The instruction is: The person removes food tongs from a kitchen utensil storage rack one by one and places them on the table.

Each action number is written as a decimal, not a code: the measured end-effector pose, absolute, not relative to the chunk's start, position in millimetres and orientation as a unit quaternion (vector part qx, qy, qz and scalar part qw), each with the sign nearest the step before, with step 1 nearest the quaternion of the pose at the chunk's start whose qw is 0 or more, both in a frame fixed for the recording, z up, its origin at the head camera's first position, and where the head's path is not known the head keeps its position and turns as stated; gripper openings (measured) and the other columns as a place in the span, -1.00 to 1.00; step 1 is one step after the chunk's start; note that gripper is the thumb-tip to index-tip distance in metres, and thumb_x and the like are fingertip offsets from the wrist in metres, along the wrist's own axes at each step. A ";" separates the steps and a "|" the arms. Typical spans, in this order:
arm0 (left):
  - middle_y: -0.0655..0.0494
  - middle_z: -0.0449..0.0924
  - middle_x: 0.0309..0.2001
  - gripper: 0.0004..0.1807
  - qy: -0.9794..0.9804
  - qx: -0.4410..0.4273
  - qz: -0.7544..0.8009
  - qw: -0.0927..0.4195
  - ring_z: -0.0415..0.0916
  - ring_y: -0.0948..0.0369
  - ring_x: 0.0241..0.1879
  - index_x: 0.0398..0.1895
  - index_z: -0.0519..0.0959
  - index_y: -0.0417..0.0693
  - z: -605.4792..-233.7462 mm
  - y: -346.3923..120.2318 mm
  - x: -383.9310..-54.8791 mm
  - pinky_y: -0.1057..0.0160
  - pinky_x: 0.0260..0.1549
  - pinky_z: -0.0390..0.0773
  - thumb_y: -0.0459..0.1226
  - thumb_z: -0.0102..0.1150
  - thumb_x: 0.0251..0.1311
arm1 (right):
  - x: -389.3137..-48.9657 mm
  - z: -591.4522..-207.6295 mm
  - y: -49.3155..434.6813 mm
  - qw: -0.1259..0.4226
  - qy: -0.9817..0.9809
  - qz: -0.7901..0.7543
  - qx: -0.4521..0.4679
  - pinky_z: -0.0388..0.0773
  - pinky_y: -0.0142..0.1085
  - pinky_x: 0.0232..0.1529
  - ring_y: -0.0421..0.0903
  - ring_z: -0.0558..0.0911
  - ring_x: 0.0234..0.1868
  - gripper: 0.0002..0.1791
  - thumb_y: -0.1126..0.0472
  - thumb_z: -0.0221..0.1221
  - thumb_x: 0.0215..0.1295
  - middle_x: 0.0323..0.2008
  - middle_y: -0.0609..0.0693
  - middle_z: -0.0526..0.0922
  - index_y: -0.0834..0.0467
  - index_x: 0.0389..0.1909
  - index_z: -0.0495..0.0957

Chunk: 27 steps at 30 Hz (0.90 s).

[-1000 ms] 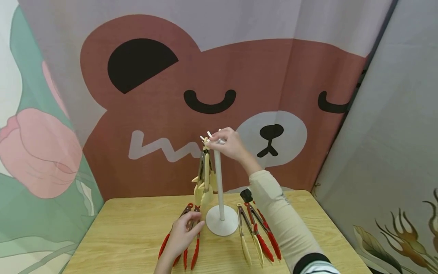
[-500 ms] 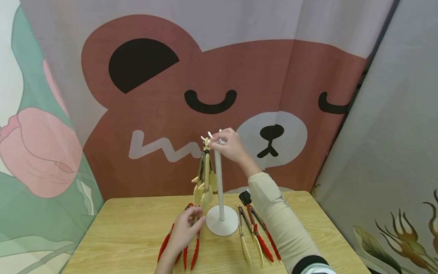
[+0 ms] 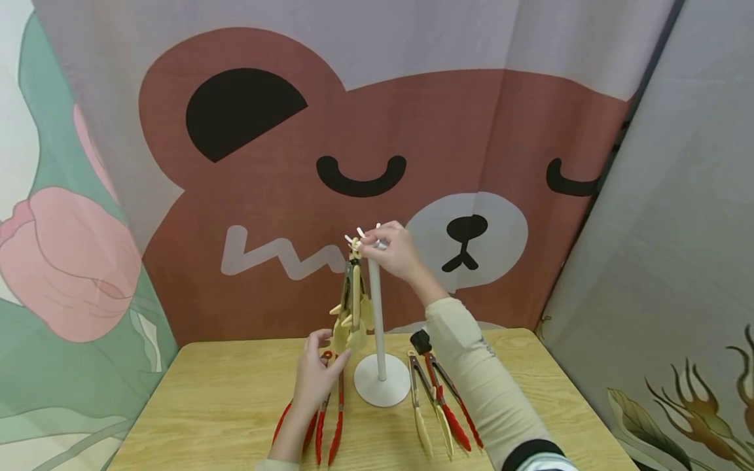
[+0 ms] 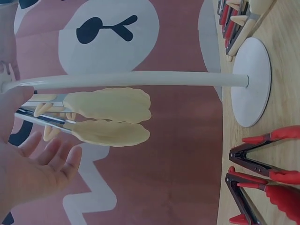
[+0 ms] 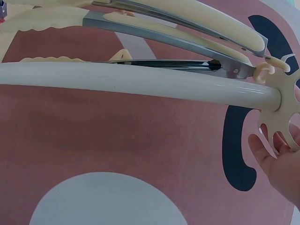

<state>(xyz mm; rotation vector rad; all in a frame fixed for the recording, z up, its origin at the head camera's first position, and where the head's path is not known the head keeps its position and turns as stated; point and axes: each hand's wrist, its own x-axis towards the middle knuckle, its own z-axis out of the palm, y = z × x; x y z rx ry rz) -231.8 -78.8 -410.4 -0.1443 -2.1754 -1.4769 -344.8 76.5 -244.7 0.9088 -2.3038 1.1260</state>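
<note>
A white stand (image 3: 377,314) with a round base has a hooked disc on top. My right hand (image 3: 396,250) holds that disc; in the right wrist view its thumb and fingers pinch the disc's edge (image 5: 271,119). From hooks on the left hang tongs (image 3: 356,297) with cream heads, which point down. In the left wrist view two cream tong heads (image 4: 108,105) show beside the pole. My left hand (image 3: 314,376) is close to the lower ends of these tongs, fingers spread and loosely bent. Nothing sits in its grasp; contact with the tongs cannot be told.
Red tongs (image 3: 336,435) lie on the wooden table (image 3: 194,405), partly behind my left hand. Right of the base lie cream tongs (image 3: 422,428) and red tongs (image 3: 455,425), partly covered by my sleeve. A bear-print curtain (image 3: 283,216) hangs behind the table.
My left hand has risen from beside the red tongs on the table to the bottoms of the hanging cream tongs. The right hand stays at the stand's top.
</note>
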 end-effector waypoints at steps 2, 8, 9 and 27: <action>-0.10 0.37 -0.09 -0.46 -0.801 -0.053 -0.541 0.252 0.34 -0.01 -0.08 0.01 0.32 -0.24 -410.8 -79.0 -234.3 0.08 -0.30 0.44 -0.27 0.29 -0.04 | -344.5 -244.8 76.5 0.212 -0.827 0.404 0.328 0.43 -0.18 -0.17 -0.07 0.40 -0.09 -0.78 0.13 0.20 0.05 -0.24 0.02 0.57 0.20 -0.38 0.66; -0.17 0.33 -0.02 -0.34 -0.799 -0.056 -0.548 0.242 0.30 -0.04 -0.03 0.11 0.23 -0.27 -414.0 -78.9 -243.1 -0.01 -0.21 0.41 -0.26 0.30 -0.04 | -344.0 -244.3 76.1 0.218 -0.824 0.404 0.331 0.43 -0.18 -0.17 -0.07 0.40 -0.09 -0.78 0.15 0.19 0.05 -0.25 0.03 0.58 0.21 -0.38 0.66; -0.19 0.32 -0.02 -0.33 -0.798 -0.055 -0.550 0.240 0.29 -0.04 -0.03 0.12 0.22 -0.28 -414.4 -78.7 -244.6 -0.01 -0.20 0.40 -0.26 0.30 -0.05 | -343.8 -244.3 75.9 0.219 -0.825 0.403 0.331 0.43 -0.18 -0.17 -0.07 0.40 -0.09 -0.78 0.14 0.19 0.05 -0.25 0.03 0.58 0.21 -0.38 0.66; -0.28 0.23 0.08 -0.10 -0.787 -0.055 -0.573 0.223 0.21 -0.12 0.10 0.23 0.03 -0.31 -411.3 -68.9 -271.4 -0.03 0.05 0.22 -0.23 0.35 -0.12 | -342.6 -246.1 75.2 0.232 -0.825 0.399 0.327 0.43 -0.18 -0.16 -0.07 0.43 -0.11 -0.78 0.14 0.19 0.05 -0.25 0.04 0.58 0.21 -0.39 0.67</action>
